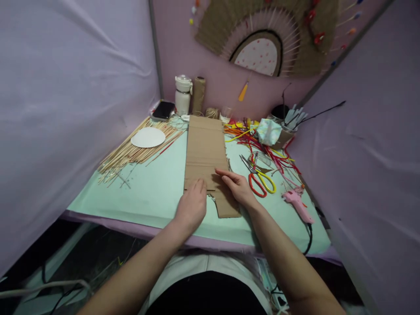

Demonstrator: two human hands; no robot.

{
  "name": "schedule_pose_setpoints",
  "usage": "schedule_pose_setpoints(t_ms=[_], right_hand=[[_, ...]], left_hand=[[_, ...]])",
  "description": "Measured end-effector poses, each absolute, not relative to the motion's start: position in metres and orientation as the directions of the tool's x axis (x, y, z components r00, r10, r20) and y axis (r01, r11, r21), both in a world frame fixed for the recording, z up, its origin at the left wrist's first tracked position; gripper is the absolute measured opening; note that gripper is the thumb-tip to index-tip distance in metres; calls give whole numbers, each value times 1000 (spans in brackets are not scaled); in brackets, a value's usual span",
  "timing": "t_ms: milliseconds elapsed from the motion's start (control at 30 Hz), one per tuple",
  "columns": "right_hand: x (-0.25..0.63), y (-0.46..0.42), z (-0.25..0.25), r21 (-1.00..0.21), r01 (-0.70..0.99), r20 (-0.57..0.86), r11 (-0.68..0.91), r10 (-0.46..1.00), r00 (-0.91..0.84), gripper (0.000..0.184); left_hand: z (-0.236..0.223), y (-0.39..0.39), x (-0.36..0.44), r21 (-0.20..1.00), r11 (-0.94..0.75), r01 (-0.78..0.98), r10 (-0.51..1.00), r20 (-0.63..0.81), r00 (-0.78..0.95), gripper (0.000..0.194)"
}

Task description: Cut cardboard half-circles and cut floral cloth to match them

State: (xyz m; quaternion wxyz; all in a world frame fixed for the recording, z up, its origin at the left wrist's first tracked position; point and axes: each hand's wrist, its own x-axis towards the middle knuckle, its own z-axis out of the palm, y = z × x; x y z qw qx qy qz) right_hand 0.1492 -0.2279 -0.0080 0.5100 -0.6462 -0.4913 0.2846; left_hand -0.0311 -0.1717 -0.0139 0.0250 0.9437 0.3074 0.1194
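A long strip of brown cardboard (205, 148) lies lengthwise down the middle of the mint-green table (154, 192). My left hand (192, 205) rests on the strip's near left corner, its fingers curled down against the edge. My right hand (236, 186) lies flat on the cardboard's near right part, fingers stretched out toward the left. Neither hand lifts the cardboard off the table.
A bundle of thin wooden sticks (131, 151) with a white paper disc (148, 137) lies at the left. Scissors (260, 179), a pink glue gun (297, 203) and red and yellow strips (262, 146) crowd the right. A phone (163, 110), bottle (183, 95) and roll (198, 95) stand at the back.
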Motion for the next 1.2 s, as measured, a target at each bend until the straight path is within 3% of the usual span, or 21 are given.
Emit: schedule_pose_setpoints(t_ms=[233,433,667,733,800,833,933,1033,1200], right_hand=[[143,-227,-7,-968,249,99,8,930,354,34],[143,-233,17,-868,496,169,24,953,250,27],[179,-238,40,-726,686,91,-52,981,171,23],[202,-239,44,-667,732,56,-141,970,238,23],[230,-238,49,-549,766,23,-334,910,414,22],[246,-237,52,-437,761,-2,-479,847,531,21],[287,-223,57,-321,684,-14,-656,725,689,21],[312,-201,50,-230,641,-48,-732,667,744,19],[315,-176,25,-129,617,-66,-776,627,776,38]], left_hand=[[-16,-174,-32,34,-810,585,570,277,773,48],[-21,-174,-30,-64,-809,585,537,324,779,46],[-20,-173,-30,-105,-811,575,508,362,782,45],[-21,-172,-30,-85,-815,573,509,368,778,46],[-21,-171,-29,-69,-822,566,507,365,781,48],[-21,-171,-29,-67,-825,561,504,361,785,48],[-20,-172,-29,-85,-823,561,503,349,791,47],[-18,-175,-29,-95,-806,584,525,340,780,46],[-17,-178,-29,-78,-812,578,533,303,790,47]])
